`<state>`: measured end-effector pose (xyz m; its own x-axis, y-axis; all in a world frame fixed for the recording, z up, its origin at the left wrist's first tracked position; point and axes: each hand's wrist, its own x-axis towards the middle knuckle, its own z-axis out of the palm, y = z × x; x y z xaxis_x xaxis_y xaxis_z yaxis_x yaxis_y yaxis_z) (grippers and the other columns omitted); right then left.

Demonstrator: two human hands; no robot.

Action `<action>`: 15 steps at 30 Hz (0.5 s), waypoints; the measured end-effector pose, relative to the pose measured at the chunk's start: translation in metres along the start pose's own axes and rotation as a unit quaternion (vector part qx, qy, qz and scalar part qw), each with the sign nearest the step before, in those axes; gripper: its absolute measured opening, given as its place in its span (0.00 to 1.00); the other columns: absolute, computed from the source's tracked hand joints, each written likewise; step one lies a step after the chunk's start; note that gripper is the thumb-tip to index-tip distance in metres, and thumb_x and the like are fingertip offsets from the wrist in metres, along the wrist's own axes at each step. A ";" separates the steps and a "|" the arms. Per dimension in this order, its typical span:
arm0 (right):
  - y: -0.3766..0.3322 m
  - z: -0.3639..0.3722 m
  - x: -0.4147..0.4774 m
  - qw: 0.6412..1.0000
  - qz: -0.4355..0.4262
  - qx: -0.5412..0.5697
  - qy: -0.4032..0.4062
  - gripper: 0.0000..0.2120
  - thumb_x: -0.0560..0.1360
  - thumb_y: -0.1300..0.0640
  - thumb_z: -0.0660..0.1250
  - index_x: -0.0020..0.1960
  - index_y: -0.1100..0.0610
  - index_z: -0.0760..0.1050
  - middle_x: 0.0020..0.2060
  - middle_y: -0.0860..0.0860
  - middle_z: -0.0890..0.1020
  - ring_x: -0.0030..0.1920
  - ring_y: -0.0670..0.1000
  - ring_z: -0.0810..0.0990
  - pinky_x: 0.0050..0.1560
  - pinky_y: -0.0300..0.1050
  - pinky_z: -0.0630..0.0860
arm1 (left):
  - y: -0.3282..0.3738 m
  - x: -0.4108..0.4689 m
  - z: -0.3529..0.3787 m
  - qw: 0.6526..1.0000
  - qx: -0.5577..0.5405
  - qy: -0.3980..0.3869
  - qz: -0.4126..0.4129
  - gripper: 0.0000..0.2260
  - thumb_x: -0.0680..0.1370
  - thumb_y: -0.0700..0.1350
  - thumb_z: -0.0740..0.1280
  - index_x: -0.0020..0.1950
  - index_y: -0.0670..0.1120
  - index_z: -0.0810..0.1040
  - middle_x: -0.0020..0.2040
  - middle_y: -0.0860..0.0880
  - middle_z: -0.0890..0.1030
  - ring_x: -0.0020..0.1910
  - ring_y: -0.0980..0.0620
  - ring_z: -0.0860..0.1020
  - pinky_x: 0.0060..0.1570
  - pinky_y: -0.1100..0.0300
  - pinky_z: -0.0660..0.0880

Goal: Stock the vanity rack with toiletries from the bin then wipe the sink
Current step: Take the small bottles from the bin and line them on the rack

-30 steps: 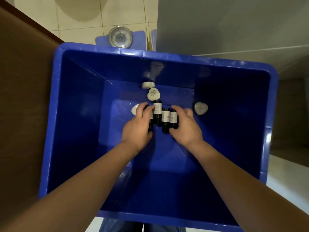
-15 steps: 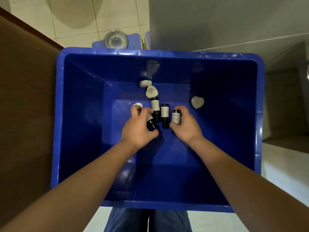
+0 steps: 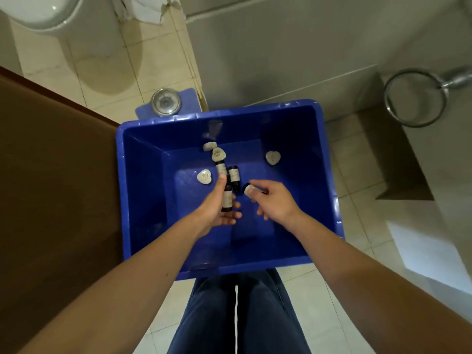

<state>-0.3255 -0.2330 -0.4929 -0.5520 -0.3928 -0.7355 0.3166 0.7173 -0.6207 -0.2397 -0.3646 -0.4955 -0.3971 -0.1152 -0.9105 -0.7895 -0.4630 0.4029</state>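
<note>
Bathroom floor tiles lie under my legs, and the blue bin [image 3: 143, 200] sits just ahead. My left hand [image 3: 217, 208] cradles a dark bottle [image 3: 226, 198], thumb laid along it. My right hand [image 3: 275, 203] pinches a small bottle [image 3: 248, 189]. Both look light, stiff and slick, so I'd grip them mid-body. Beyond them, loose bottles [image 3: 233, 175] and heart-shaped soaps [image 3: 273, 158] lie on the bin's floor.

A toilet [image 3: 38, 14] stands top left; a chrome ring [image 3: 386, 98] hangs right; perhaps crumpled towels [image 3: 143, 8] beyond.
</note>
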 end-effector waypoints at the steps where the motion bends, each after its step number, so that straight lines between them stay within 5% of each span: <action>1: -0.005 -0.003 -0.011 1.000 -0.006 0.005 0.011 0.19 0.78 0.50 0.66 0.67 0.53 0.74 0.44 0.48 0.79 0.28 0.48 0.77 0.26 0.41 0.73 | 0.004 -0.010 0.002 1.000 0.011 -0.007 0.007 0.28 0.78 0.67 0.49 0.49 0.45 0.73 0.39 0.47 0.78 0.34 0.50 0.78 0.36 0.58 0.76; 6: -0.037 -0.022 -0.066 0.996 -0.012 0.057 0.062 0.12 0.73 0.55 0.73 0.54 0.58 0.77 0.42 0.53 0.81 0.30 0.49 0.78 0.29 0.43 0.77 | 0.026 -0.059 0.017 0.997 0.057 0.011 0.051 0.26 0.79 0.65 0.52 0.44 0.45 0.74 0.34 0.48 0.75 0.30 0.52 0.74 0.32 0.60 0.73; 15: -0.080 -0.052 -0.153 0.984 -0.055 0.106 0.132 0.14 0.68 0.62 0.76 0.51 0.57 0.76 0.41 0.53 0.80 0.35 0.49 0.79 0.34 0.41 0.79 | 0.066 -0.135 0.036 0.977 0.143 -0.014 0.158 0.23 0.81 0.62 0.52 0.48 0.45 0.74 0.33 0.48 0.75 0.29 0.53 0.71 0.29 0.61 0.68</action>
<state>-0.3066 -0.2004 -0.3164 -0.7647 -0.2781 -0.5813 0.3818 0.5312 -0.7563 -0.2553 -0.3478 -0.3428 -0.6516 -0.1858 -0.7354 -0.7225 -0.1432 0.6763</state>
